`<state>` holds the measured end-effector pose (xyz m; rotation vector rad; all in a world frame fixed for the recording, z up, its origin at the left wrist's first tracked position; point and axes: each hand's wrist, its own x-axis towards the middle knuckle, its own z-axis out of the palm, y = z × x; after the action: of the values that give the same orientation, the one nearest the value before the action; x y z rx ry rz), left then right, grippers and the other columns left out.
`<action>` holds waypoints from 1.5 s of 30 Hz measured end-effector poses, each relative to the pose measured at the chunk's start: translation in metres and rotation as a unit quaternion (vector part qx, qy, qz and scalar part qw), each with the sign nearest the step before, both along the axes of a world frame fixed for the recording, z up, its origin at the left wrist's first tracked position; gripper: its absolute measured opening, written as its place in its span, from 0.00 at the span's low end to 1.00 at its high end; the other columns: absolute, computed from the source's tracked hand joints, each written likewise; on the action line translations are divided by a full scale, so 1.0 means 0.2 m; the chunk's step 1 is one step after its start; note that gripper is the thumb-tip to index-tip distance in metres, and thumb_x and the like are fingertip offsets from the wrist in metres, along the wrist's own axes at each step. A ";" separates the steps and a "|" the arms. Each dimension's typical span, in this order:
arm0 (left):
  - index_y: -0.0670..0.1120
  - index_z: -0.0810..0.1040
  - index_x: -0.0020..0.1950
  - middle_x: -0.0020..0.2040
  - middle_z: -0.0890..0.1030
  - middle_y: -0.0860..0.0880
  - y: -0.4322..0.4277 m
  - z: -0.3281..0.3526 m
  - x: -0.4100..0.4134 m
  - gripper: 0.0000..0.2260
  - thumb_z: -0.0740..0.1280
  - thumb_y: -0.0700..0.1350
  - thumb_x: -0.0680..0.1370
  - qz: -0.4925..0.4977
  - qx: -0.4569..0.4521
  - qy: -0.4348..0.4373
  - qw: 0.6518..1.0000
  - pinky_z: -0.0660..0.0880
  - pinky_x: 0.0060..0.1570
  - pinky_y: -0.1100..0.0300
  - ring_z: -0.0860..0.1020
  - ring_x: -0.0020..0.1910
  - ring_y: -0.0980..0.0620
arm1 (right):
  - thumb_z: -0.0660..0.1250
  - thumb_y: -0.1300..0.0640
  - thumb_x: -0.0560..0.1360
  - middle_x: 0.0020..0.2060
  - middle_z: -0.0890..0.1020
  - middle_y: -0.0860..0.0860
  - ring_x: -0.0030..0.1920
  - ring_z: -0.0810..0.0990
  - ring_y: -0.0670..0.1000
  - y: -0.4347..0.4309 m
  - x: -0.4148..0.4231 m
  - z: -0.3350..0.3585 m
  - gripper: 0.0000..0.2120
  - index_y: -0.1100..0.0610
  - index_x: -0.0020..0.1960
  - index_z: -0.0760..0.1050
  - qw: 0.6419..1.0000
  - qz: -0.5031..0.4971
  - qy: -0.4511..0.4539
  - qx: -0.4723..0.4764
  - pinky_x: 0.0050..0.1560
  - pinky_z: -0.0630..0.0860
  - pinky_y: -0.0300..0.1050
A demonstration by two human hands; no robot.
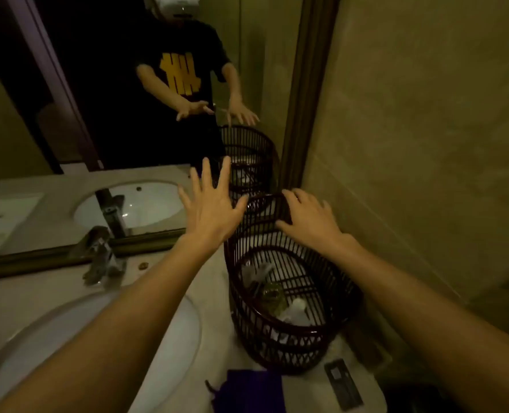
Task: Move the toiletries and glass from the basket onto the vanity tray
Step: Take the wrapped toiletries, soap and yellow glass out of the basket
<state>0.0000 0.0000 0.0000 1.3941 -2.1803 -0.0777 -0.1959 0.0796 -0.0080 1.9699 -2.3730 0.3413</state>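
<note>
A: We are reaching with both arms toward the basket (289,296), which is standing on the counter (211,332) in the corner by the mirror (68,114). Why is the right hand (306,216) resting up there?

B: It is lying over the far rim with its fingers draped loosely, not clenched, probably to steady the tall slatted wall while we are fishing inside.

A: And the left hand (210,204)?

B: It is hovering beside the rim, fingers spread wide and gripping nothing.

A: Where are the things sitting?

B: The white toiletry packets (296,308) and what we are taking for the glass (272,295) are lying at the bottom. We are not seeing a vanity tray for certain; a purple pouch (250,389) and a dark flat item (342,386) are lying nearer us.
</note>
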 end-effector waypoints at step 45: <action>0.67 0.56 0.74 0.58 0.74 0.55 -0.04 -0.38 0.08 0.24 0.61 0.59 0.80 -0.066 0.559 0.426 0.708 0.75 0.53 0.36 0.74 0.53 0.50 | 0.70 0.57 0.78 0.36 0.77 0.51 0.36 0.75 0.48 -0.20 -0.17 -0.42 0.08 0.55 0.41 0.75 0.929 -0.076 -0.275 0.237 0.37 0.72 0.43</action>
<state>0.0166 -0.0086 -0.0752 1.2368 -1.2966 -1.9433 -0.2293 0.0403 -0.0912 2.0508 -3.2038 0.3795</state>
